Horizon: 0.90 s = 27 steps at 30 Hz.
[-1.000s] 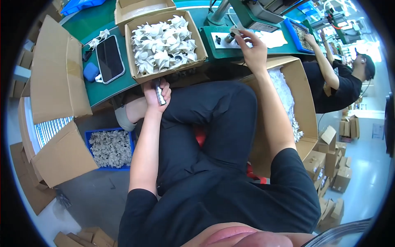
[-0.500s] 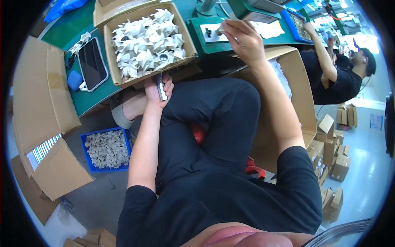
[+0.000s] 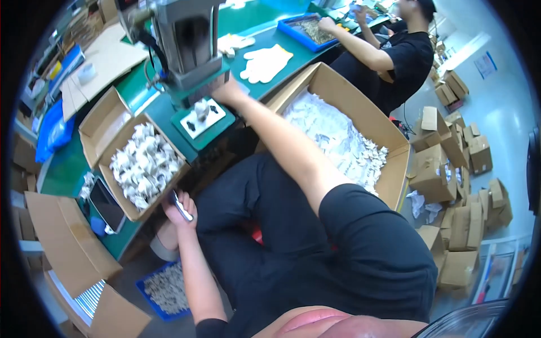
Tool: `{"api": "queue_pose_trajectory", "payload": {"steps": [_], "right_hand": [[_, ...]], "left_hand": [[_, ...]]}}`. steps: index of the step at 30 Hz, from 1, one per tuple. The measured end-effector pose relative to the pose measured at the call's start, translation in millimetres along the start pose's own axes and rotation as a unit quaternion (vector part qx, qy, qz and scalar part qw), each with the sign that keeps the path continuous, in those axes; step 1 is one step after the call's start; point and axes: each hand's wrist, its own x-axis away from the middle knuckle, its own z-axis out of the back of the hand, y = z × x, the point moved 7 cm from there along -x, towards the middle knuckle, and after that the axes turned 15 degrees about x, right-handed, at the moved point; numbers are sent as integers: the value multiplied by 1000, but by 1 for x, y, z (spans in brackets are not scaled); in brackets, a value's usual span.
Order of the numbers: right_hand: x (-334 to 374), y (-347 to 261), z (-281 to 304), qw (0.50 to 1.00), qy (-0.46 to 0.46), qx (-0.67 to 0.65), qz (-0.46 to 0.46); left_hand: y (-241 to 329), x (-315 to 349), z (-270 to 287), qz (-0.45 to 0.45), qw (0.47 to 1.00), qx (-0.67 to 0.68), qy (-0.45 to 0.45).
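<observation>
My left hand (image 3: 179,209) rests near my knee, closed around a small silvery metal piece (image 3: 181,206), just below a cardboard box (image 3: 115,191) full of white folded parts. My right hand (image 3: 224,90) reaches forward to the base of a grey press machine (image 3: 186,39), beside a white plate (image 3: 202,115) that carries a small white part and dark marks. Its fingers are mostly hidden behind the machine base, so whether it holds anything is unclear.
A large carton (image 3: 389,135) of white parts stands at my right. A blue tray (image 3: 166,287) of small pieces lies on the floor. A phone (image 3: 106,204), white gloves (image 3: 265,62) and a seated person (image 3: 394,50) are at the green bench. Small cartons (image 3: 462,225) are stacked at the right.
The view has swung to the right and upward. My right hand moved from the white plate to the press base. My left hand still holds the metal piece by the box.
</observation>
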Motion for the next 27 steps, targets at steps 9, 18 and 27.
{"api": "queue_pose_trajectory", "payload": {"steps": [9, 18, 27], "right_hand": [[6, -24, 18, 938, -180, -290, -50], [63, -74, 51, 973, -124, -196, -13], [113, -111, 77, 984, 33, -134, -111]], "left_hand": [[23, 8, 13, -81, 990, -2, 119], [-5, 16, -14, -62, 982, -110, 141], [-25, 55, -24, -60, 960, -211, 171]]}}
